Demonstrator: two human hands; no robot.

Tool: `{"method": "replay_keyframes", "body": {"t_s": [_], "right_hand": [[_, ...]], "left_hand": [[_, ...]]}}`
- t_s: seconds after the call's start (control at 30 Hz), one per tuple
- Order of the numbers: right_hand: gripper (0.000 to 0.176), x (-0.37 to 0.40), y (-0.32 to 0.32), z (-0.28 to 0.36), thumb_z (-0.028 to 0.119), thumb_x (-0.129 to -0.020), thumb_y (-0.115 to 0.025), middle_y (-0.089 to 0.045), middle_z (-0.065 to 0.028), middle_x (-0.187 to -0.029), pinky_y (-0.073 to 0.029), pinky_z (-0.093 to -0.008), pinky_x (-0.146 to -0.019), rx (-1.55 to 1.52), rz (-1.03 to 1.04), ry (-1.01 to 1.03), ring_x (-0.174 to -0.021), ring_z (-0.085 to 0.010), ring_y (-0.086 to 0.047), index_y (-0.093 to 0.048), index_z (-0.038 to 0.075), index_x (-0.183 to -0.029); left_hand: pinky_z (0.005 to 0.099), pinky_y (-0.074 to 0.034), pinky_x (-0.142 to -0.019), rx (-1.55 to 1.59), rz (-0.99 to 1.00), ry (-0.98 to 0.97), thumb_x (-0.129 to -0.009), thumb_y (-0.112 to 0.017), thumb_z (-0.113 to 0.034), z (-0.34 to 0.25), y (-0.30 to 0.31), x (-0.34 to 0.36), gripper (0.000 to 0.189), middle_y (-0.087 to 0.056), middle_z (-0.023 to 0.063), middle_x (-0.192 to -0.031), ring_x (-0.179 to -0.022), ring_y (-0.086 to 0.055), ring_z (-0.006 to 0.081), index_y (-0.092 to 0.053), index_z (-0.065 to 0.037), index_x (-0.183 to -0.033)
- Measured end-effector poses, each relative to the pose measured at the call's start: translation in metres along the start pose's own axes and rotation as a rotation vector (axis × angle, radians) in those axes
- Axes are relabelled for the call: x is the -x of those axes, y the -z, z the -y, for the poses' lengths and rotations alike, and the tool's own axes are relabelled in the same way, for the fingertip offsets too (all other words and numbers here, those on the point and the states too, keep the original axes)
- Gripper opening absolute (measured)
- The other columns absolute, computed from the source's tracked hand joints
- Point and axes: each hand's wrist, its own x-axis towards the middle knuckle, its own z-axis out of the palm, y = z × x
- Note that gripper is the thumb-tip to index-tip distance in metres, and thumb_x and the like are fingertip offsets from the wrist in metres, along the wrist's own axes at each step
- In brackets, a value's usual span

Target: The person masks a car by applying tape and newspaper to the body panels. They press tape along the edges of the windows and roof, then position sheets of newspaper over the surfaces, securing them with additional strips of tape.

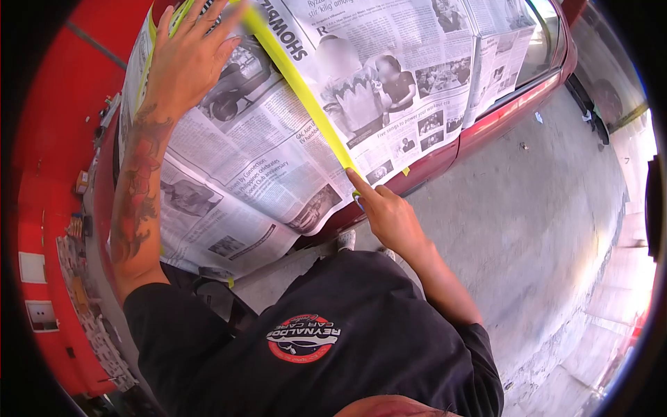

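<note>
Sheets of newspaper (250,153) cover part of a dark red car (434,163). A strip of yellow masking tape (306,94) runs across them, along the seam between two sheets. My left hand (186,66) lies spread and flat on the paper at the upper left, its fingertips close to the tape's upper end. At the strip's lower end, my right hand (390,219) presses with its index finger stretched along the tape. Its other fingers curl round a tape roll (357,197), of which only a small yellow and bluish edge shows.
Grey concrete floor (514,229) stretches to the right of the car. A red wall (52,174) and a row of cluttered items (80,278) are at the left. A car window (538,48) shows beyond the paper. My shoe (347,240) is beside the car.
</note>
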Motion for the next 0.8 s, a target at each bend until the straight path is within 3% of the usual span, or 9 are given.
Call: {"method": "replay_keyframes", "body": {"t_s": [0.1,0.2,0.3,0.47,0.57,0.67,0.7,0.8], "right_hand": [[0.058,-0.006,-0.002,-0.003,0.009,-0.093,-0.060,-0.058,-0.0160,-0.076,-0.048,-0.0479,-0.065,-0.016,-0.003,-0.010,-0.069,-0.0373,-0.061,-0.045,0.023,-0.147],[0.058,-0.009,-0.003,-0.003,0.009,-0.093,-0.059,-0.059,-0.0166,-0.077,-0.048,-0.0483,-0.066,-0.025,-0.001,-0.016,-0.070,-0.0376,-0.061,-0.044,0.023,-0.147],[0.058,-0.010,-0.005,-0.006,0.011,-0.093,-0.060,-0.059,-0.0165,-0.078,-0.049,-0.0480,-0.066,-0.033,-0.009,-0.014,-0.070,-0.0376,-0.061,-0.044,0.023,-0.147],[0.059,0.014,-0.023,-0.021,0.009,-0.089,-0.065,-0.056,-0.0154,-0.080,-0.049,-0.0456,-0.061,-0.116,-0.113,0.025,-0.068,-0.0358,-0.060,-0.048,0.020,-0.144],[0.061,0.053,-0.033,-0.041,0.004,-0.085,-0.068,-0.053,-0.0143,-0.081,-0.049,-0.0434,-0.057,-0.173,-0.215,0.177,-0.064,-0.0335,-0.059,-0.051,0.018,-0.142],[0.062,0.078,-0.047,-0.067,0.008,-0.085,-0.067,-0.056,-0.0143,-0.086,-0.052,-0.0439,-0.055,-0.089,-0.219,0.071,-0.061,-0.0336,-0.061,-0.051,0.024,-0.142],[0.065,0.084,-0.051,-0.075,0.008,-0.084,-0.066,-0.055,-0.0135,-0.084,-0.051,-0.0425,-0.055,-0.007,-0.191,0.035,-0.061,-0.0321,-0.061,-0.050,0.025,-0.144],[0.067,0.085,-0.058,-0.093,0.005,-0.083,-0.062,-0.054,-0.0128,-0.083,-0.052,-0.0416,-0.054,0.105,-0.117,-0.061,-0.061,-0.0317,-0.061,-0.048,0.028,-0.145]], "left_hand": [[0.0541,-0.033,-0.112,-0.055,-0.014,-0.102,-0.089,-0.060,-0.023,-0.004,0.003,0.002,0.035,-0.061,0.0132,-0.130,-0.127,-0.052,0.0311,-0.067,-0.006,-0.119],[0.0499,-0.034,-0.110,0.050,-0.089,-0.133,-0.092,-0.065,-0.032,-0.012,-0.030,0.023,0.050,-0.051,0.0077,-0.143,-0.131,-0.049,0.0216,-0.055,-0.009,-0.135],[0.0613,-0.016,-0.115,0.178,0.075,-0.168,-0.093,-0.060,-0.042,-0.036,-0.038,0.037,0.063,-0.029,0.0004,-0.160,-0.148,-0.024,0.0207,-0.044,-0.017,-0.148],[0.0612,-0.017,-0.116,0.188,0.202,-0.164,-0.088,-0.062,-0.049,-0.069,-0.044,0.050,0.077,-0.027,0.0017,-0.161,-0.148,-0.022,0.0187,-0.038,-0.011,-0.150],[0.0612,-0.018,-0.116,0.150,0.222,-0.148,-0.088,-0.061,-0.051,-0.071,-0.041,0.049,0.078,-0.026,0.0013,-0.161,-0.149,-0.021,0.0179,-0.037,-0.011,-0.151],[0.0613,-0.018,-0.115,0.126,0.233,-0.151,-0.089,-0.061,-0.052,-0.072,-0.042,0.049,0.078,-0.026,0.0012,-0.161,-0.149,-0.021,0.0178,-0.036,-0.012,-0.151],[0.0594,-0.010,-0.118,0.166,0.252,-0.148,-0.089,-0.063,-0.045,-0.070,-0.046,0.051,0.081,-0.019,0.0006,-0.163,-0.150,-0.017,0.0178,-0.028,-0.013,-0.155],[0.0598,-0.011,-0.118,0.181,0.223,-0.142,-0.090,-0.063,-0.045,-0.073,-0.049,0.054,0.082,-0.019,0.0005,-0.164,-0.151,-0.016,0.0179,-0.026,-0.013,-0.156]]}}
